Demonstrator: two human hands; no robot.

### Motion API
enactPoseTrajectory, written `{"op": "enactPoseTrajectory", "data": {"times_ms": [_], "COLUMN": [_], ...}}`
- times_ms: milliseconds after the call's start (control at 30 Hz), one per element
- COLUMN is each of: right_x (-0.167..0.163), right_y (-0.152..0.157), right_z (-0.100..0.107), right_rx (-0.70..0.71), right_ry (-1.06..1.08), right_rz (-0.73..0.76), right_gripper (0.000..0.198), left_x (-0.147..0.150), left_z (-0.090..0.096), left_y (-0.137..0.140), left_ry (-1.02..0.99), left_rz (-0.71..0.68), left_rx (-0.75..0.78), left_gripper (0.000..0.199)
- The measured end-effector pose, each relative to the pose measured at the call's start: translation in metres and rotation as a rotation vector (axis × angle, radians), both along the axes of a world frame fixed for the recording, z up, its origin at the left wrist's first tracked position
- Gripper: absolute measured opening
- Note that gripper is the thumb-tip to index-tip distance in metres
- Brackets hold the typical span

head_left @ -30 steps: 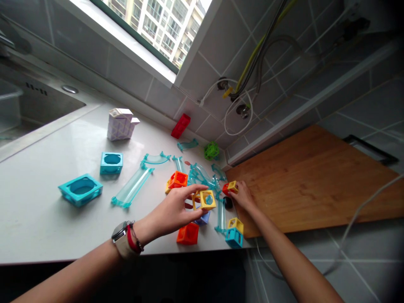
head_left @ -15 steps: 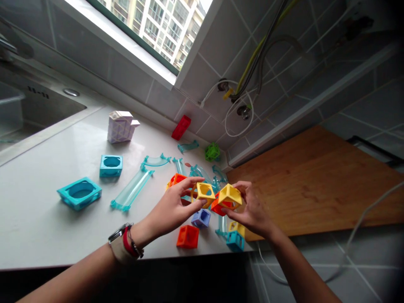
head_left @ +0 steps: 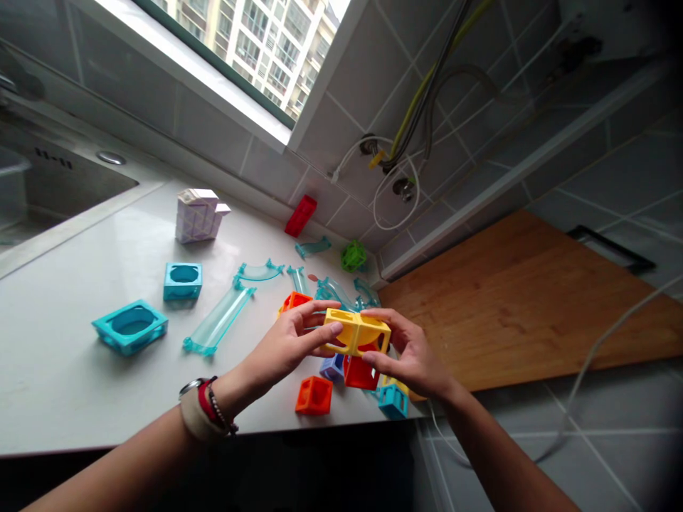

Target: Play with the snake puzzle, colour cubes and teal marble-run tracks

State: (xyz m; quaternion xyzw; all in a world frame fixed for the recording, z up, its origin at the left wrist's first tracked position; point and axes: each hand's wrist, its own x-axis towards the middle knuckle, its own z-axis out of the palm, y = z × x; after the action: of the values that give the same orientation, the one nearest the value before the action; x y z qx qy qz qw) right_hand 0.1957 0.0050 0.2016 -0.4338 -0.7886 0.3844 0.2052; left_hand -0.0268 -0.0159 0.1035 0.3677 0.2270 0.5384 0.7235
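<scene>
Above the counter's right part, my left hand [head_left: 291,341] is closed on a yellow hollow toy cube [head_left: 341,336]. It presses side to side against a second yellow cube [head_left: 374,328], which my right hand [head_left: 413,352] pinches between thumb and fingers. A red-orange cube [head_left: 361,373] hangs just under that second one; whether they are joined I cannot tell. Below my hands lie an orange cube [head_left: 314,395], a partly covered lavender cube [head_left: 331,367] and a teal cube [head_left: 393,400]. Another orange block [head_left: 295,301] shows behind my left fingers.
Clear teal track pieces [head_left: 220,318] are spread over the white counter [head_left: 64,384]. Two teal blocks [head_left: 131,323], a patterned box [head_left: 198,217], a red block [head_left: 301,216] and a green ball [head_left: 353,256] stand around them. A wooden board [head_left: 512,313] is at right, a sink [head_left: 80,188] at left.
My hands have come together, and the two yellow cubes, apart before, now meet side to side. The red-orange cube has swung to below the right yellow cube. The view has shifted slightly.
</scene>
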Motion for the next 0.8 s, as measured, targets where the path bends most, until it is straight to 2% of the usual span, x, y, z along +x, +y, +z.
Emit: {"op": "enactPoseTrajectory", "data": {"times_ms": [133,200,300,367,667,800], "right_x": [-0.004,-0.005,-0.006,-0.006,-0.008,-0.009], "right_y": [-0.005,-0.007,-0.010,-0.013,-0.024,-0.022], "right_z": [-0.009,-0.012,-0.011,-0.008,0.003,0.002], "right_rx": [-0.026,-0.022,-0.001,0.028,0.264,0.288], "right_ry": [0.107,0.129,0.119,0.107,0.042,0.040], "right_rz": [-0.086,-0.093,-0.047,-0.028,0.027,0.053], "right_gripper": [0.057,0.056,0.053,0.052,0.051,0.049], "left_x": [0.002,0.003,0.004,0.004,0.002,0.005], "left_z": [0.000,-0.001,-0.004,-0.005,0.002,0.004], "left_y": [-0.001,-0.001,-0.002,-0.003,-0.010,-0.014], "left_ry": [-0.059,-0.066,-0.022,0.001,0.020,0.040], "left_rz": [0.010,0.018,0.019,0.025,0.114,0.149], "left_rx": [-0.021,0.017,0.120,0.163,0.291,0.300], "left_gripper": [0.058,0.059,0.051,0.046,0.049,0.048]}}
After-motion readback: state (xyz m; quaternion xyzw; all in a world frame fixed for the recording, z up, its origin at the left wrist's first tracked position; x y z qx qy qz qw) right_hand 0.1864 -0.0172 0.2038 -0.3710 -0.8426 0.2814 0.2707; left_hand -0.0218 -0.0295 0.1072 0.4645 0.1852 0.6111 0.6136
